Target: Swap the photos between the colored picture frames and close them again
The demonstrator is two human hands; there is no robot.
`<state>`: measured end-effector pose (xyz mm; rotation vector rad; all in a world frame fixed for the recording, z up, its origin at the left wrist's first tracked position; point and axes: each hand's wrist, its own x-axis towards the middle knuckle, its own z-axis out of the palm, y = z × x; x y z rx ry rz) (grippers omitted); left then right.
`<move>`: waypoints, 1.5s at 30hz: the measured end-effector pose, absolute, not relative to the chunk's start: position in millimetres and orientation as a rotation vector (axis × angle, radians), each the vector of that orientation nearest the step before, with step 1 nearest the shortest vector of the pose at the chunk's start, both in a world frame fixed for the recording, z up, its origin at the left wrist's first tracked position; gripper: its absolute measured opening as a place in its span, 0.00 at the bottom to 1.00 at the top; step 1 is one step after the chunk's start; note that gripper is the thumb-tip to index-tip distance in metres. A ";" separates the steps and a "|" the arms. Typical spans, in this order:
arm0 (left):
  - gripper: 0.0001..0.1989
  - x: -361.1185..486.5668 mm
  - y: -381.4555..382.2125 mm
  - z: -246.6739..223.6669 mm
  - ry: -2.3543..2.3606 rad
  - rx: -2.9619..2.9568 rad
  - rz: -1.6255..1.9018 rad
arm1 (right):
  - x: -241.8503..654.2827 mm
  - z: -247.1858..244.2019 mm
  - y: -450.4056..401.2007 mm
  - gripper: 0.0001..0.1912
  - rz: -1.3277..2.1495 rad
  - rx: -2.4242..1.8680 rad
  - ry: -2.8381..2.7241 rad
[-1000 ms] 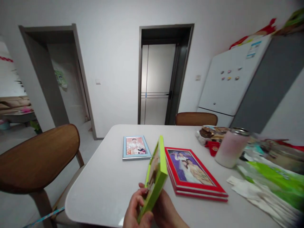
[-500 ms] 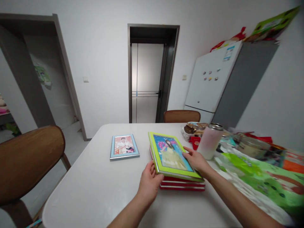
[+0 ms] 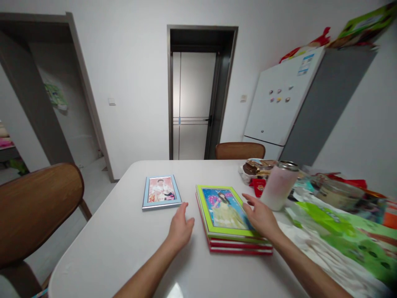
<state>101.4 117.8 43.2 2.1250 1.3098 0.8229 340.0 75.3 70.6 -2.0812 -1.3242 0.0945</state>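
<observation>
A green picture frame (image 3: 225, 211) with a figure in a yellow dress lies on top of red frames (image 3: 242, 248), stacked on the white table (image 3: 124, 252). To the left, a light blue picture frame (image 3: 161, 192) lies flat. My left hand (image 3: 181, 227) hovers between the blue frame and the stack, fingers apart, holding nothing. Beside the stack's right edge is my right hand (image 3: 260, 217), its fingers spread and nothing held; it partly covers the green frame's right side.
A pink and white tumbler (image 3: 280, 186) stands right of my right hand. Beyond it are a glass bowl (image 3: 339, 194), a green plastic package (image 3: 350, 227) and a red packet (image 3: 258, 187). Wooden chairs stand at the left (image 3: 40, 211) and far side (image 3: 240, 151).
The green frame has come down flat onto the red stack. My left hand has let go of it and moved left. My right hand has opened at its right edge.
</observation>
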 end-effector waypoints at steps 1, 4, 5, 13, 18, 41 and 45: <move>0.25 92.0 129.9 44.2 1.358 2.156 0.813 | 324.2 73.9 68.0 0.22 0.072 -1.978 -1.388; 0.26 65.1 159.7 46.5 1.480 2.252 0.730 | 264.8 75.4 45.9 0.18 0.132 -1.629 -1.666; 0.26 58.0 164.9 47.3 1.503 2.284 0.692 | 244.8 72.7 40.4 0.17 0.149 -1.546 -1.762; 0.26 14.9 94.4 56.7 1.478 2.464 0.470 | 181.4 19.4 52.5 0.25 0.232 -1.642 -1.895; 0.26 -15.1 26.6 34.8 1.268 2.551 0.494 | 183.6 1.5 59.7 0.26 0.266 -1.602 -1.795; 0.28 -54.3 9.5 31.8 1.424 1.521 1.240 | 130.8 25.1 39.5 0.21 0.378 -1.331 -2.067; 0.29 -63.1 1.8 12.3 1.647 1.725 1.038 | 137.9 22.1 38.5 0.19 0.286 -1.279 -2.193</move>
